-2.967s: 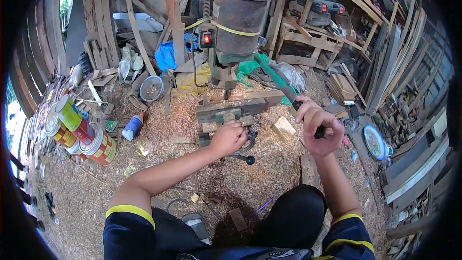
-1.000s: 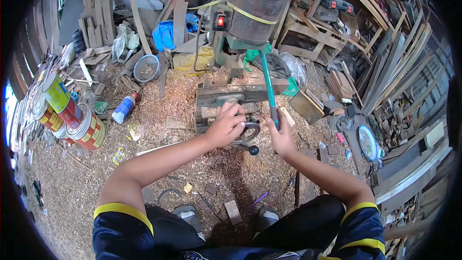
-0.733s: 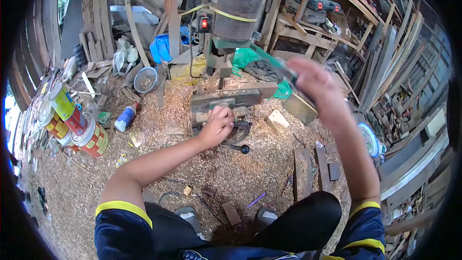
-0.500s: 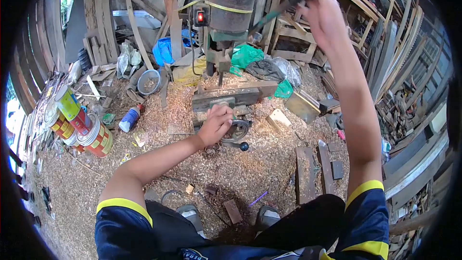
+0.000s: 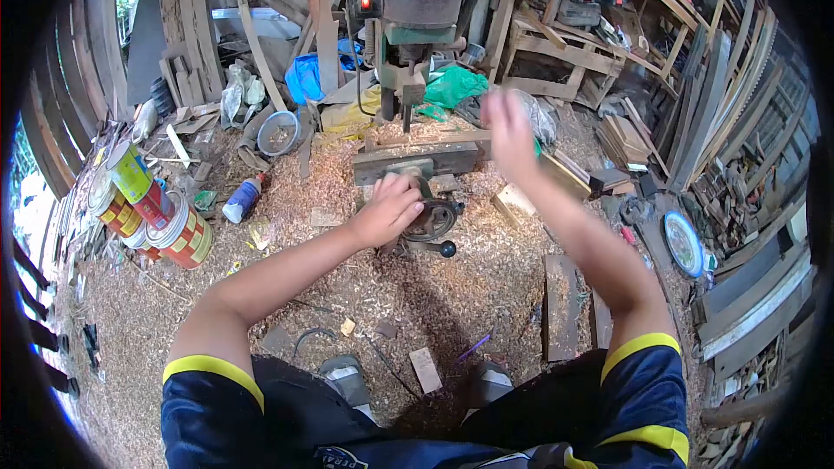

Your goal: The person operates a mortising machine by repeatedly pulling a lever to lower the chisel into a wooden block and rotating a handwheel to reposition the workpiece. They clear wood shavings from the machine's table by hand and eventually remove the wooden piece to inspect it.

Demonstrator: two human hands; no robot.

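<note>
A machine with a red-lit switch (image 5: pixel 366 1) stands at the top centre, its vertical bit (image 5: pixel 407 118) just behind a dark wooden block (image 5: pixel 452 159) covered with shavings. My left hand (image 5: pixel 391 206) is curled over the metal vise (image 5: pixel 417 171) in front of that block, beside a round handwheel (image 5: pixel 434 222). A lever with a black ball (image 5: pixel 447 248) sticks out below the wheel. My right hand (image 5: pixel 510 132) is raised near the block's right end, smeared by motion; whether its fingers hold anything does not show.
Wood shavings (image 5: pixel 347 269) cover the floor. Paint cans (image 5: pixel 184 234) and a blue bottle (image 5: pixel 242 200) stand or lie at left. A green bag (image 5: pixel 456 87) lies behind the machine. Planks (image 5: pixel 560 308) lie at right, near a round blue-rimmed object (image 5: pixel 683 244). My feet are below.
My right hand has come down from the dark handle at upper right to beside the block. My left hand stays at the vise. The view has shifted slightly.
</note>
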